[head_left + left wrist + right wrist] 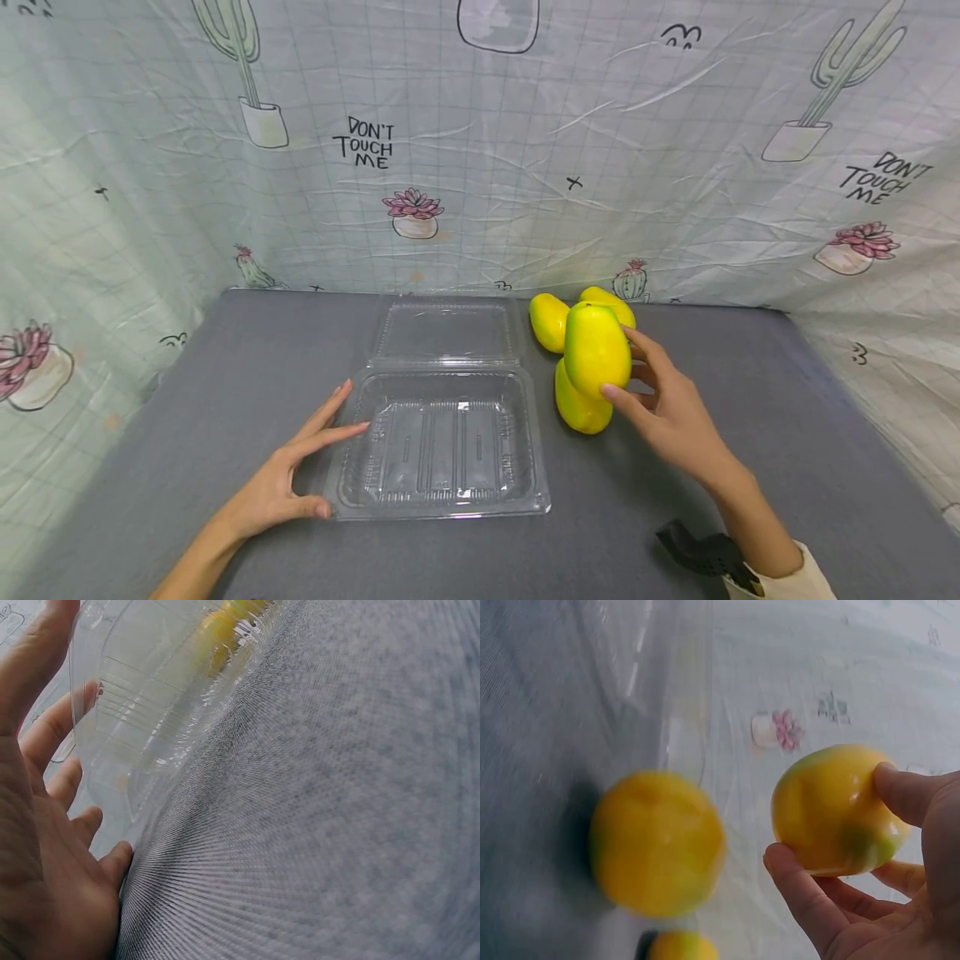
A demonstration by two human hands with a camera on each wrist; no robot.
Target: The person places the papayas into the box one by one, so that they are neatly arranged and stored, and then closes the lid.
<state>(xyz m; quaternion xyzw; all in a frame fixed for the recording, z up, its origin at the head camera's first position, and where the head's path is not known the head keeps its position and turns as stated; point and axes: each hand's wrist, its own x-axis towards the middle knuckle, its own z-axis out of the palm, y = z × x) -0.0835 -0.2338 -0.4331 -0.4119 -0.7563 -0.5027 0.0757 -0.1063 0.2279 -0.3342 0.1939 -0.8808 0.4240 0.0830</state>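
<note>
A yellow-green mango is in my right hand, held between thumb and fingers. In the right wrist view the same mango hangs above the table, apart from another mango. Beneath and behind it in the head view lie a front mango, a back-left mango and a partly hidden back mango. My left hand rests at the left edge of a clear plastic clamshell box, fingers spread and touching its rim. The box's lid is folded back.
A grey cloth covers the table. Behind it hangs a pale curtain printed with cacti and words. A black strap-like piece sits beside my right wrist.
</note>
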